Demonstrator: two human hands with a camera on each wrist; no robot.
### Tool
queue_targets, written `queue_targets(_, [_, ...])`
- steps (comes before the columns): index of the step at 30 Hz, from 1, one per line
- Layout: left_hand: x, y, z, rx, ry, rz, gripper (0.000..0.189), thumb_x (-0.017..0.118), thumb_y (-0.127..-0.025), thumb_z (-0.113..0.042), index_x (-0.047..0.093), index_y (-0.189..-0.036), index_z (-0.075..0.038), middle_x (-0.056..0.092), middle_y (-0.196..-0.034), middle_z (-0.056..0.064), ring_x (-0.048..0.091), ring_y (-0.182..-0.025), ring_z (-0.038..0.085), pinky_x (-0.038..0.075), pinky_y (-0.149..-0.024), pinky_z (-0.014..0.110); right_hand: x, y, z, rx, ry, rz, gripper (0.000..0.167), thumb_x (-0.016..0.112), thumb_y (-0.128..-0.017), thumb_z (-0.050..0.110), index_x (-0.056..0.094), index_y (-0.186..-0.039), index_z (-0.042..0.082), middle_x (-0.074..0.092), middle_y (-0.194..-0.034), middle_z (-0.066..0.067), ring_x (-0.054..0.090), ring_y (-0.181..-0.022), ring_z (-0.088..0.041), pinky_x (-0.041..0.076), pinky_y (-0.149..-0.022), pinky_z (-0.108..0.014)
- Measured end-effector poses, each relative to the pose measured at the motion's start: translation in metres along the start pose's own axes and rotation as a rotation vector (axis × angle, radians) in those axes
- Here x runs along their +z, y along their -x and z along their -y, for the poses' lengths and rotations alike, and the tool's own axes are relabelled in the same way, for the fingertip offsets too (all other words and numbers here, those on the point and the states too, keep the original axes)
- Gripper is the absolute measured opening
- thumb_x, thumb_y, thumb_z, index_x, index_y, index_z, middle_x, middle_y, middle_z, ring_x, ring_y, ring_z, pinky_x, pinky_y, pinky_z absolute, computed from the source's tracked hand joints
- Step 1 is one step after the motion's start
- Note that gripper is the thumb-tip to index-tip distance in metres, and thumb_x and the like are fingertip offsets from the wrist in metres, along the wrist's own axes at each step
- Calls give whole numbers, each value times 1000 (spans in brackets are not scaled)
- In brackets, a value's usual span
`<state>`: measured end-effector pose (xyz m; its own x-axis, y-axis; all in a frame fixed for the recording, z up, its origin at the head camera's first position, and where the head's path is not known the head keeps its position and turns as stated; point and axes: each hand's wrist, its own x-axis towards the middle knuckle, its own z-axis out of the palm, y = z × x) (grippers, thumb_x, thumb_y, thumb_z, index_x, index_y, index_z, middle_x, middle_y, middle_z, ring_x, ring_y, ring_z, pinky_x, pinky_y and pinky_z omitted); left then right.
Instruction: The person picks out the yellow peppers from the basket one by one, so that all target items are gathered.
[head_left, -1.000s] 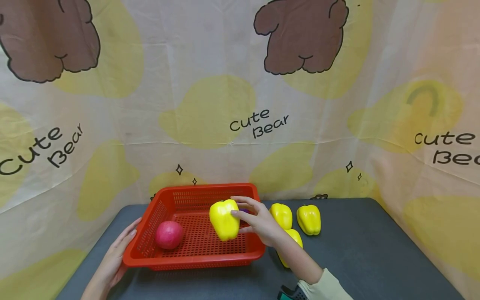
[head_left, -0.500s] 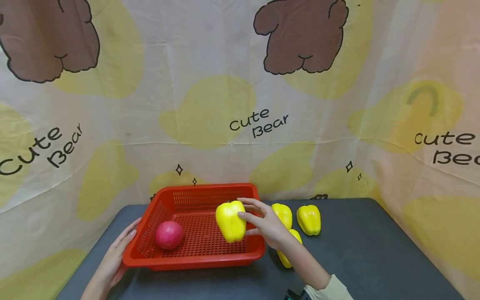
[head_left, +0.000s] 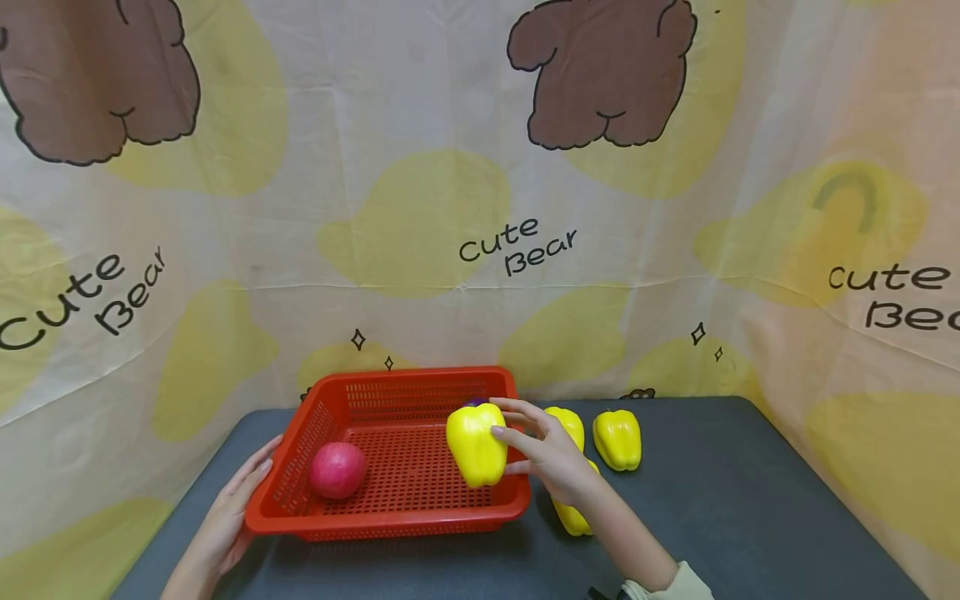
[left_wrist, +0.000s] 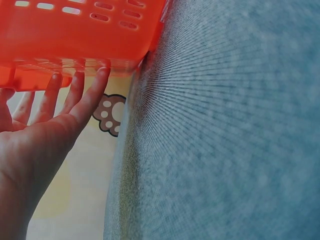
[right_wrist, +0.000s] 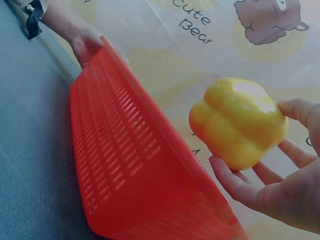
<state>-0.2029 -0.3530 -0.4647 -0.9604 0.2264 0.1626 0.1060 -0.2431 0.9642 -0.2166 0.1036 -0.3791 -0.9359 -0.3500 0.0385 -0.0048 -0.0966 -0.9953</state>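
A yellow bell pepper [head_left: 477,446] is held up over the right part of a red plastic basket [head_left: 390,525]. My right hand [head_left: 551,454] grips it from the right between thumb and fingertips; the right wrist view shows the bell pepper [right_wrist: 240,122] above the basket's rim. At the basket's left side, my left hand [head_left: 225,517] touches the outer wall. Its fingers look extended against the wall in the left wrist view. Inside the basket, a round pink-red fruit [head_left: 338,470] lies at the left. A bit of something purple [head_left: 476,402] shows behind the held pepper, mostly hidden.
Right of the basket, more yellow bell peppers lie on the dark grey table [head_left: 720,500]: one pepper [head_left: 617,440] stands apart, another pepper [head_left: 567,427] and a nearer pepper [head_left: 573,517] are partly behind my right arm. A patterned cloth [head_left: 420,208] hangs behind.
My right hand has moved rightward over the basket with the yellow bell pepper still in its grip. My left hand and the basket have stayed put.
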Motion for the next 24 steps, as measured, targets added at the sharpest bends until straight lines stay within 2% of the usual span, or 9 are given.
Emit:
queue_targets(14, [0, -1, -1, -14, -10, -15, 42, 34, -118, -22, 51, -150, -41, 66, -135, -21, 70, -117, 7, 62, -90, 33, -11, 10, 0, 16, 4, -26, 56, 68, -105, 22, 49, -155, 7, 42, -157, -25, 62, -120, -27, 62, -89, -41])
queue_targets(24, [0, 0, 0, -16, -19, -9, 42, 33, -118, -22, 50, -151, -41, 66, -136, -21, 70, -117, 7, 63, -89, 34, -19, 18, 1, 27, 12, -53, 58, 67, -105, 24, 47, -157, 7, 44, -156, -23, 63, -118, -25, 62, -87, -40])
